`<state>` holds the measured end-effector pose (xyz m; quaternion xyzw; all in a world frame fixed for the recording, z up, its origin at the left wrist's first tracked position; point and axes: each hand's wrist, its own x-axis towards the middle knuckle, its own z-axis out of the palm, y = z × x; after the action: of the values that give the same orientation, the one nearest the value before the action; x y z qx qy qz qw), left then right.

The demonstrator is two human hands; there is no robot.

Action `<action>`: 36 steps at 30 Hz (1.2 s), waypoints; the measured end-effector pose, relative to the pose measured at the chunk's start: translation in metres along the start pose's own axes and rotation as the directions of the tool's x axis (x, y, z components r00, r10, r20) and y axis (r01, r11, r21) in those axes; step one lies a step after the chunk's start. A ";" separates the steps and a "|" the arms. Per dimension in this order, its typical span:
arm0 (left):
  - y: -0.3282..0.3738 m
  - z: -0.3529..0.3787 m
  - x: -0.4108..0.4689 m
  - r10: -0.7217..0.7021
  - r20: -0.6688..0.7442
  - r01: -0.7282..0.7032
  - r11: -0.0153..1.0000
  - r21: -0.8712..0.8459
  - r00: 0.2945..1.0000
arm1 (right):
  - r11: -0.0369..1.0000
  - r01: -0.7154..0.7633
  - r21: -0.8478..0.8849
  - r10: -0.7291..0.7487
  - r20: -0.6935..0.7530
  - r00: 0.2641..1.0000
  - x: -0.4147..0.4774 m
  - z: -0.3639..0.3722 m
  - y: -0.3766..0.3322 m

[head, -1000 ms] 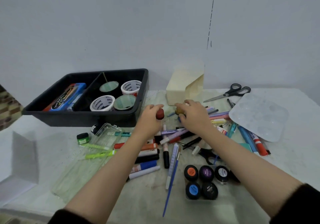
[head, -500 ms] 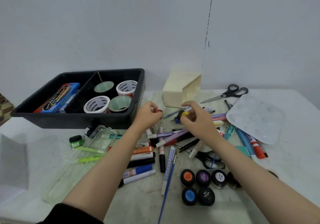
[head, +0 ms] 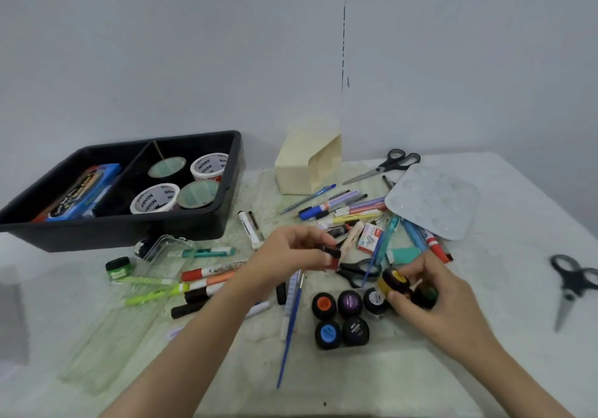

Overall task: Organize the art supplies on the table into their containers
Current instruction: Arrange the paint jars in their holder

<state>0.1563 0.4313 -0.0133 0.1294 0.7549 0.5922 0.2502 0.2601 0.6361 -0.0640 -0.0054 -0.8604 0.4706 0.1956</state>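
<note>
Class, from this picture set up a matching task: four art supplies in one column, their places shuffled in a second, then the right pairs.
1 yellow-lidded paint pot
2 red paint pot
3 front white tub
4 blue paintbrush

A in the black tray
B in the left hand
C lying on the table
D in the right hand

Pairs: 1-D, 2-B, 3-A, 4-C

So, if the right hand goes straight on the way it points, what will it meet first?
Probably the black scissors, lying just beyond the yellow-lidded pot that the right hand holds; height above them is unclear.
</note>
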 end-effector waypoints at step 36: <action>-0.057 0.090 -0.035 0.537 0.081 -0.422 0.551 0.720 0.840 | 0.978 0.061 -0.201 -0.067 -0.022 0.997 -0.052 -0.014 0.025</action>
<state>0.2395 0.4739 -0.0758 0.3727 0.8749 0.3053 -0.0484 0.3088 0.6517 -0.0952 -0.0040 -0.9001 0.3750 0.2216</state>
